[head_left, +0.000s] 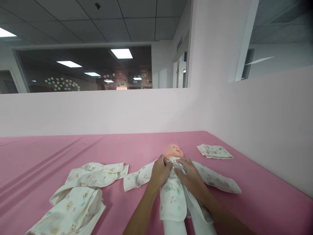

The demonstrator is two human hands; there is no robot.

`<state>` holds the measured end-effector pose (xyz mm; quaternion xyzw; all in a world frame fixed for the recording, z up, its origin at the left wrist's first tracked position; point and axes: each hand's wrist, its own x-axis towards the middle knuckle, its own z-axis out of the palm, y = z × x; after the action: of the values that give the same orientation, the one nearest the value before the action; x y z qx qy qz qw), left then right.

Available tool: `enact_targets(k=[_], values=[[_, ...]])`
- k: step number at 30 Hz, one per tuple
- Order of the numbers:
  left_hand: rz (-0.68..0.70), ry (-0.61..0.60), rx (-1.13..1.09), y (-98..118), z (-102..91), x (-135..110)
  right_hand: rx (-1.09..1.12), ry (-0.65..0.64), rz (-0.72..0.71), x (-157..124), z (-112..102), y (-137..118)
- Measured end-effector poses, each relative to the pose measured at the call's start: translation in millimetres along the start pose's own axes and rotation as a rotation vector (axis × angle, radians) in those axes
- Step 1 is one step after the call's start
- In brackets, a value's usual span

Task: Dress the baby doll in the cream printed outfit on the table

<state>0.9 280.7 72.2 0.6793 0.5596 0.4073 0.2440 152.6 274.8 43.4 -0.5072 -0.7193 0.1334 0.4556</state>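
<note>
A baby doll (pixel 173 150) lies on its back on the pink surface, its head toward the far wall. It wears a white printed baby shirt (pixel 171 200), whose sleeves spread out to both sides. Just below the doll's neck, my left hand (pixel 161 171) is closed on the shirt's front edge near the collar. My right hand (pixel 190 174) sits beside it, its bent fingers and thumb gripping the other front edge at the chest. The right front panel hangs loosely under my right forearm. White legs (pixel 174 227) extend below the hem. My fingertips are partly hidden by fabric.
A rumpled printed garment (pixel 80 192) lies on the pink sheet (pixel 137 212) at the left. A small folded printed cloth (pixel 216 152) rests at the far right. White walls (pixel 102 112) with windows border the surface at the back and right.
</note>
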Motion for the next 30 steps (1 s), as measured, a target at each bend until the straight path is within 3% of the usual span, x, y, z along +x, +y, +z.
enact_targets(k=[3,8,14,18,23,30], values=[[-0.051,0.092,0.288,26.0,-1.9,-21.1,-0.013,0.0,0.059,-6.5,-10.2,2.7],[-0.038,-0.04,0.508,51.7,3.4,-48.8,-0.039,0.054,0.116,-13.7,-21.7,-4.6],[-0.016,-0.035,0.615,46.5,8.8,-44.8,0.074,0.047,0.227,-18.6,-26.6,-22.9],[-0.01,-0.03,0.656,41.4,8.8,-37.5,0.179,0.082,0.2,-18.2,-26.0,-23.7],[-0.04,-0.028,0.647,36.0,7.6,-33.7,0.234,0.046,0.243,-17.0,-24.9,-22.4],[0.069,-0.07,0.53,27.2,-2.7,-31.0,0.251,0.041,0.254,-16.8,-22.5,-18.7]])
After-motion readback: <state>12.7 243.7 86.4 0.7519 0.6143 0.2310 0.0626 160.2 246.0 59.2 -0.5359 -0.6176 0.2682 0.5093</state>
